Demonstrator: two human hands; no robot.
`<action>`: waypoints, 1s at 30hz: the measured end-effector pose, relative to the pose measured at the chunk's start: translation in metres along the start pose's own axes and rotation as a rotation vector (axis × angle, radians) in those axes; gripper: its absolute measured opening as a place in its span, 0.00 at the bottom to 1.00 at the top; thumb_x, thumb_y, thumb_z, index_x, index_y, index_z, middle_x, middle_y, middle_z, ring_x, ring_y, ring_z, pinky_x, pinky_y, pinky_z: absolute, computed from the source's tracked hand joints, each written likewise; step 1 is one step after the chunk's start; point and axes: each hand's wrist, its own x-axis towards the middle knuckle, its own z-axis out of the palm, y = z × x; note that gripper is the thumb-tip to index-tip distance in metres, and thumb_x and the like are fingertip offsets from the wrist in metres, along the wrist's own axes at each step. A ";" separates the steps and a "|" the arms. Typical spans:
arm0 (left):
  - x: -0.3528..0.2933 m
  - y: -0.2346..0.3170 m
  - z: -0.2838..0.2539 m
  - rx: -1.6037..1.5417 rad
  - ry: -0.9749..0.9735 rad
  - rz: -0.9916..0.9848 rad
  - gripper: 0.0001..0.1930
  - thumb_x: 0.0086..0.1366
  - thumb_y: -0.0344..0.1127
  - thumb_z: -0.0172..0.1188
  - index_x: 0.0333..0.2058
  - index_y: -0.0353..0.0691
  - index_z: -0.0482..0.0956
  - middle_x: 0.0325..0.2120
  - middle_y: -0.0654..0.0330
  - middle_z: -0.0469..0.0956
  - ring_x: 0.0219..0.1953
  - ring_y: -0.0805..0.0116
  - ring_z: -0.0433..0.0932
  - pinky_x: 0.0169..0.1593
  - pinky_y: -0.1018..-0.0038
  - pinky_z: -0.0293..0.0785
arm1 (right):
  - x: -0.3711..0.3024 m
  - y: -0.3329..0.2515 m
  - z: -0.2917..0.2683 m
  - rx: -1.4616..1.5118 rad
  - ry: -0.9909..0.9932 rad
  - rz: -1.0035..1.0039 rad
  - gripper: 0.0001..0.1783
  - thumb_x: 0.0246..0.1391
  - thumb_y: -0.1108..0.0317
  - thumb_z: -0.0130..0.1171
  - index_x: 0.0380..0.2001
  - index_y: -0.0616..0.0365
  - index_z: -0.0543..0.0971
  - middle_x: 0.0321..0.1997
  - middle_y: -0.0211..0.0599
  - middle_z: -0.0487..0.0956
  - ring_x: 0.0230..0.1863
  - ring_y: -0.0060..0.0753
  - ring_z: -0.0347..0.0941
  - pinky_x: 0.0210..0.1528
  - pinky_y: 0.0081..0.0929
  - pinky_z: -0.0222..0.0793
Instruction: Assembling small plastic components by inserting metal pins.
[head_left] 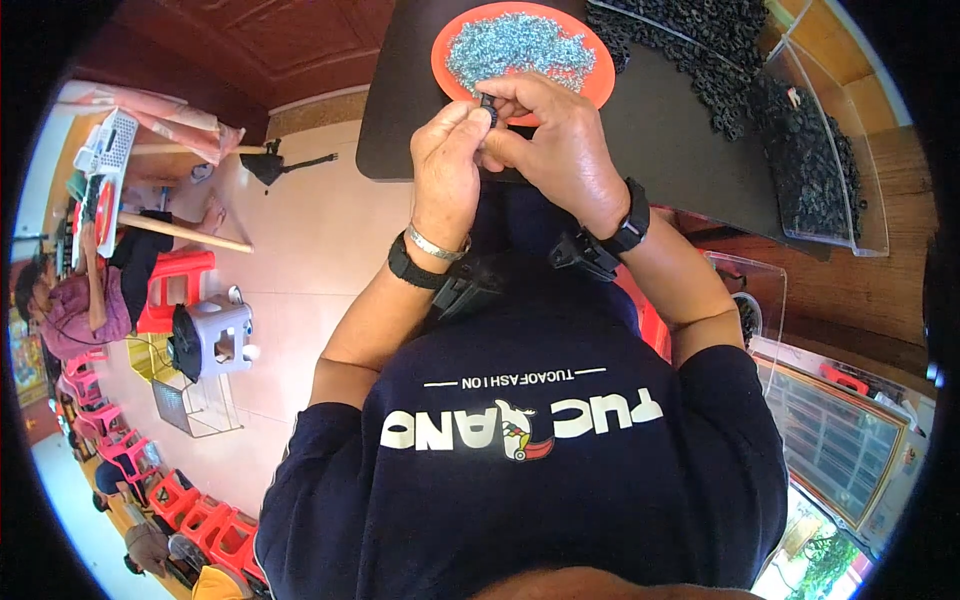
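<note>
Just in front of the table's near edge, my two hands meet. My left hand (446, 150) pinches a small black plastic part (489, 108) between thumb and finger. My right hand (562, 128) is closed up against it, its fingertips beside the part; whatever they grip is hidden. Right behind the hands lies a red-orange plate (440, 62) heaped with small shiny silver-blue metal pieces (515, 48), too fine to tell exactly, perhaps screws. My left wrist carries a silver bracelet and a black strap with a mount; the right wrist has a similar strap.
The dark table (660, 130) bears a loose pile of small black parts (710, 50) at the far right. A clear bin (870, 170) filled with black parts stands at its right edge. To the left are a lilac stool (225, 335), red stools (125, 450) and a seated person (90, 310).
</note>
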 end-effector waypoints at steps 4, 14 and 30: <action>-0.004 0.001 0.001 0.069 0.015 0.009 0.12 0.64 0.35 0.47 0.31 0.31 0.75 0.21 0.61 0.74 0.20 0.75 0.71 0.26 0.81 0.67 | 0.000 -0.001 -0.001 -0.064 -0.018 -0.041 0.17 0.38 0.73 0.63 0.37 0.60 0.76 0.27 0.37 0.76 0.29 0.34 0.76 0.32 0.26 0.72; -0.008 0.000 -0.005 0.034 -0.100 0.046 0.13 0.66 0.37 0.46 0.35 0.31 0.74 0.23 0.60 0.75 0.24 0.76 0.72 0.30 0.82 0.68 | 0.008 0.001 -0.013 0.050 -0.166 -0.047 0.15 0.37 0.74 0.62 0.34 0.59 0.77 0.26 0.37 0.76 0.28 0.35 0.76 0.31 0.27 0.71; 0.010 -0.002 0.000 -0.165 -0.123 -0.009 0.14 0.66 0.37 0.45 0.35 0.30 0.73 0.24 0.55 0.78 0.22 0.71 0.75 0.26 0.80 0.69 | 0.019 0.006 -0.018 -0.058 -0.196 -0.098 0.17 0.41 0.69 0.62 0.39 0.59 0.78 0.29 0.42 0.78 0.28 0.41 0.76 0.32 0.30 0.72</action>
